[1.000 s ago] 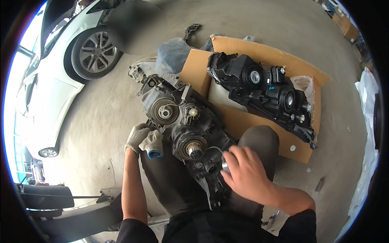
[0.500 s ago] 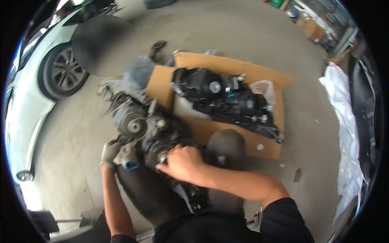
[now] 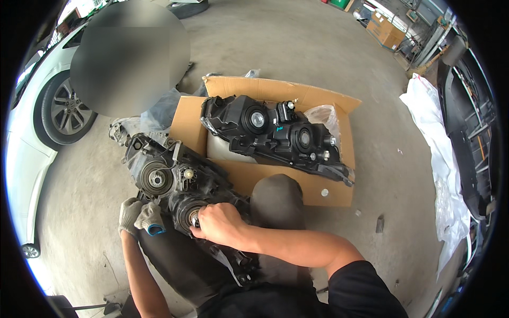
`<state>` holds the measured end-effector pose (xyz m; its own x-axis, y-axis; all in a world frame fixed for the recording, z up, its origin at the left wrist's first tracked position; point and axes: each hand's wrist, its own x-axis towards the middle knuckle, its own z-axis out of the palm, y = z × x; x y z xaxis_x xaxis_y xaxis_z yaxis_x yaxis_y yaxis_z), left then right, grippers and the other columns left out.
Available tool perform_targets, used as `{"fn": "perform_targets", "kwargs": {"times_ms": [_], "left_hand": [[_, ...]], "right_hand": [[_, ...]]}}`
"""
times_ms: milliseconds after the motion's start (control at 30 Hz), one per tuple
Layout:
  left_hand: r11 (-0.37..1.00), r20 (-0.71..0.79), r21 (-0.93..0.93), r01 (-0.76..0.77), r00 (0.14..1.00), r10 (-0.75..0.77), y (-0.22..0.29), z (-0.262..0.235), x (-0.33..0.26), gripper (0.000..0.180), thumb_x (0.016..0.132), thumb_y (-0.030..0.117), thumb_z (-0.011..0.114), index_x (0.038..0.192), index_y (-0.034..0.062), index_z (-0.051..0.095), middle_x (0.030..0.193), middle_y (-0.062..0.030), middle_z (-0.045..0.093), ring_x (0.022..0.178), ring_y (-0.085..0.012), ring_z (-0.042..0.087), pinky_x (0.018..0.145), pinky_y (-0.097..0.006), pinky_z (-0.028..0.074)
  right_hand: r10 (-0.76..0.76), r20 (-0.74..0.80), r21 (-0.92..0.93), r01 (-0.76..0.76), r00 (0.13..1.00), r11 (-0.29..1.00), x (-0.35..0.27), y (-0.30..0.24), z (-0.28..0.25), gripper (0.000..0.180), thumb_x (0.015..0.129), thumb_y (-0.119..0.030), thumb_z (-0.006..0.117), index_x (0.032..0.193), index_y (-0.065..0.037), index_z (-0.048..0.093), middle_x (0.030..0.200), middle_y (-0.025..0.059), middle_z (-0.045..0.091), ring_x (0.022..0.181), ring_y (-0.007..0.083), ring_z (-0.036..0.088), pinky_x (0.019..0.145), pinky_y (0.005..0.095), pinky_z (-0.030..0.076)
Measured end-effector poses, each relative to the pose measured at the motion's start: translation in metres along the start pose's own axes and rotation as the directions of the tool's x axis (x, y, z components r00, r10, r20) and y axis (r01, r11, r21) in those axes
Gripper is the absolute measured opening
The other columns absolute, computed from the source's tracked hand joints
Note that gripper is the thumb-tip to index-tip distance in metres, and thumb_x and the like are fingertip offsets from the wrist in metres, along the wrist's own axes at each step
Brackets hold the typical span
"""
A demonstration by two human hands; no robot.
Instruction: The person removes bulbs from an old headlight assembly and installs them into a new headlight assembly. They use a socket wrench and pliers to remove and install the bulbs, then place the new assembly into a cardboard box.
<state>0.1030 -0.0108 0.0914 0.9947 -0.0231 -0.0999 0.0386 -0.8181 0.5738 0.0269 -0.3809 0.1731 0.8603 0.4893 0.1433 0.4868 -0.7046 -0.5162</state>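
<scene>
Your bare right hand (image 3: pixel 220 225) is gripping a round socket (image 3: pixel 192 214) on the headlight (image 3: pixel 175 183) lying across your lap. Your gloved left hand (image 3: pixel 139 217) is curling against its edge.

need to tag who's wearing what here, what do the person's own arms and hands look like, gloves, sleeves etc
The left hand wears a light grey knit work glove, grubby, with a blue patch at its edge. The right hand has no glove. Both forearms are uncovered; a black short sleeve shows on the right upper arm. No watch, ring or band is visible.
</scene>
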Motion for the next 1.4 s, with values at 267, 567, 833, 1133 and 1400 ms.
{"fn": "perform_targets", "kwargs": {"times_ms": [267,567,833,1133,1400], "left_hand": [[0.977,0.019,0.162,-0.139,0.99,0.138,-0.014,-0.009,-0.009,0.023,0.079,0.015,0.064,0.088,-0.005,0.073,0.078,-0.0176,0.072,0.069,-0.0208,0.067,0.068,-0.035,0.053],[0.982,0.016,0.011,0.19,0.982,-0.19,0.04,-0.011,-0.015,0.032,0.082,0.023,0.062,0.096,-0.0036,0.074,0.088,-0.0217,0.073,0.083,-0.0267,0.071,0.078,-0.037,0.053],[0.913,-0.009,-0.104,0.394,0.918,-0.397,0.093,-0.021,-0.025,0.032,0.081,0.025,0.062,0.096,0.0013,0.075,0.094,-0.0191,0.073,0.09,-0.0304,0.071,0.084,-0.038,0.052],[0.898,-0.01,-0.147,0.415,0.907,-0.421,0.099,-0.022,-0.026,0.032,0.081,0.025,0.061,0.096,-0.0001,0.074,0.092,-0.0208,0.073,0.088,-0.0308,0.071,0.082,-0.038,0.052],[0.922,-0.005,-0.091,0.377,0.925,-0.379,0.086,-0.02,-0.024,0.033,0.081,0.027,0.063,0.099,0.0016,0.075,0.096,-0.0216,0.072,0.092,-0.0339,0.07,0.084,-0.039,0.052]], "right_hand": [[-0.048,0.009,-0.121,0.049,0.999,0.991,0.002,-0.005,-0.004,0.044,0.079,-0.042,0.073,0.077,0.002,0.066,0.07,0.0146,0.066,0.065,0.0265,0.068,0.054,0.0364,0.055],[-0.089,0.114,-0.238,0.114,0.99,0.965,0.009,-0.015,-0.022,0.038,0.075,-0.035,0.078,0.085,0.0,0.064,0.083,0.0146,0.063,0.075,0.0282,0.066,0.061,0.0383,0.058],[0.139,0.057,-0.187,-0.126,0.989,0.974,0.005,-0.017,-0.029,0.06,0.079,-0.056,0.074,0.083,0.003,0.061,0.081,0.019,0.067,0.069,0.0341,0.071,0.06,0.042,0.058],[0.169,0.066,0.04,-0.172,0.983,0.984,0.01,-0.009,-0.016,0.05,0.077,-0.046,0.076,0.076,0.002,0.063,0.064,0.022,0.066,0.063,0.0389,0.069,0.061,0.046,0.057],[0.258,0.094,0.083,-0.265,0.962,0.961,0.012,-0.01,-0.018,0.054,0.077,-0.048,0.075,0.079,0.005,0.066,0.07,0.0251,0.068,0.07,0.0414,0.07,0.067,0.0473,0.056]]}}
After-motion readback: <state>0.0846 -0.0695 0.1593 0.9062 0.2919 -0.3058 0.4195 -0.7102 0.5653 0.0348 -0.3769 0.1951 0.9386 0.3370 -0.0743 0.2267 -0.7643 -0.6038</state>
